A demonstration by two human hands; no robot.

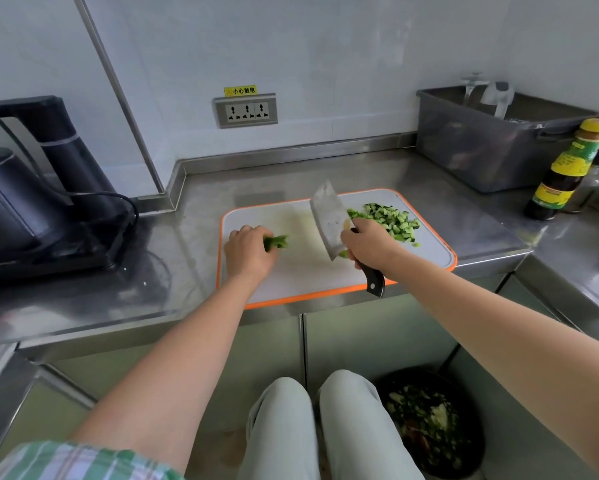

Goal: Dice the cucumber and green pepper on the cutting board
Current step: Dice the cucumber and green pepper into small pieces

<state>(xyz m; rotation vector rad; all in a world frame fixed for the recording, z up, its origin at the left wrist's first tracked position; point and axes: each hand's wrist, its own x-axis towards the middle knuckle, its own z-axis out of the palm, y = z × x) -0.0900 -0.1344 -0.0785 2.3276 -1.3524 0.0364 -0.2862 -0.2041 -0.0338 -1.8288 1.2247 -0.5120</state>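
**Cutting board** (305, 271): white with an orange rim, at centre frame on the steel counter (173, 271), near its front edge.

**Green pepper** (277, 242): one piece on the left part of the board. The left hand (248, 252) grips it with curled fingers, and only its right end shows past the knuckles.

**Cleaver** (328, 220): broad blade tilted, between the two hands at mid-board. The right hand (369, 242) is wrapped round its dark handle, whose butt sticks out below the fist over the board's front rim.

**Diced cucumber** (393, 220): a heap of small green cubes on the upper right of the board, partly hidden behind the right hand.

**Surroundings:**
- Grey plastic tub (481, 150), upper right, against the wall.
- Dark sauce bottle (568, 168) with a yellow cap and label, far right, just beside the tub.
- Triple wall socket (246, 110) under a yellow sticker, upper centre.
- Black kettle (14, 202) on its base with a trailing cord, left edge.
- Round dark bin (429, 424) holding vegetable scraps, lower right, beside knees in pale trousers.
- Plaid sleeve (66, 462), lower left corner.
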